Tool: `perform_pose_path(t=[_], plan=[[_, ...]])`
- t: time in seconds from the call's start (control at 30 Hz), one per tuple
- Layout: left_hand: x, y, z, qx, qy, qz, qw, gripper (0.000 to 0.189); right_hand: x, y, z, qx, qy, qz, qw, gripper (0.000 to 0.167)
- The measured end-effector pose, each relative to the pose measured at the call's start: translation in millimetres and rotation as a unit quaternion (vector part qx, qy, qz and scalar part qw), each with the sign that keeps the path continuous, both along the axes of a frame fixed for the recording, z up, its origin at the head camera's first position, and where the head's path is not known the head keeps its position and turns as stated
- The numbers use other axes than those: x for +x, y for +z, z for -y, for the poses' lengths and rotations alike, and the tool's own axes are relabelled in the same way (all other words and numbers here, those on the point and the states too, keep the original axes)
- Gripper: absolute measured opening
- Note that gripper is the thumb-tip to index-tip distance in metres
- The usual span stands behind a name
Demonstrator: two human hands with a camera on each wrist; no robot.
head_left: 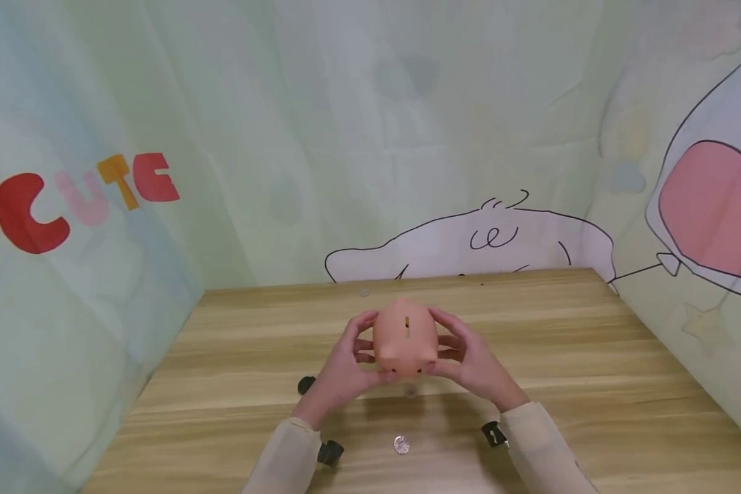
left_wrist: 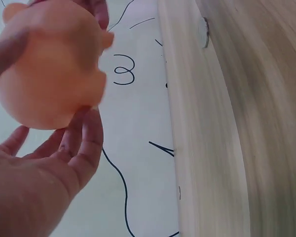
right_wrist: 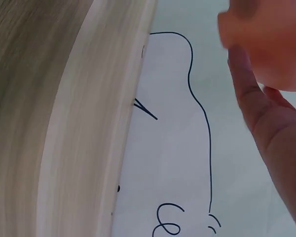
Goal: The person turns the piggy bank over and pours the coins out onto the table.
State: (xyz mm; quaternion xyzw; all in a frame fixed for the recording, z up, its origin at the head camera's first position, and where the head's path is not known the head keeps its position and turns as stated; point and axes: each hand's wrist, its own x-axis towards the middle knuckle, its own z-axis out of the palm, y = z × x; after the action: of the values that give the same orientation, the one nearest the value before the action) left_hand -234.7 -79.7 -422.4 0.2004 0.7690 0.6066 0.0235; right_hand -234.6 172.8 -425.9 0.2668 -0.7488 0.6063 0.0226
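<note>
A pink piggy bank (head_left: 405, 343) with a coin slot on top is held up over the table between both hands. My left hand (head_left: 344, 367) grips its left side, fingers around the body and thumb by the face. On the other side my right hand (head_left: 474, 360) grips it the same way. In the left wrist view the piggy bank (left_wrist: 49, 64) shows its rounded body and stubby feet, the fingers supporting it there. Only part of the piggy bank (right_wrist: 276, 49) enters the right wrist view, with a finger along it.
On the wooden table (head_left: 568, 343), a silver coin (head_left: 401, 444) lies in front of me. A second coin (head_left: 411, 391) is just below the piggy bank, and another (head_left: 363, 292) near the back edge. Small black objects (head_left: 330, 453) show beside the wrists. A printed curtain (head_left: 253, 171) surrounds the table.
</note>
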Motion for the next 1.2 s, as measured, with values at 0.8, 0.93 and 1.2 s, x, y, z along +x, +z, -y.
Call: perform_pose_path(t=[0.8,0.93,1.2], plan=[[1.7,0.3,-12.3,-0.093,0.054,0.163,0.9808,0.081,1.0,-1.4,25,0.07,-0.131,0.227,0.9625,0.079],[2.1,-1.8,-10.1,-0.084,0.047,0.158,0.9827,0.079,0.5,-1.9,23,0.071,-0.115,0.227,0.9645,0.075],[-0.5,1.5,-6.8,-0.056,0.02,0.113,0.9918,0.072,-4.7,-0.6,8,0.024,-0.053,0.198,0.9785,0.062]])
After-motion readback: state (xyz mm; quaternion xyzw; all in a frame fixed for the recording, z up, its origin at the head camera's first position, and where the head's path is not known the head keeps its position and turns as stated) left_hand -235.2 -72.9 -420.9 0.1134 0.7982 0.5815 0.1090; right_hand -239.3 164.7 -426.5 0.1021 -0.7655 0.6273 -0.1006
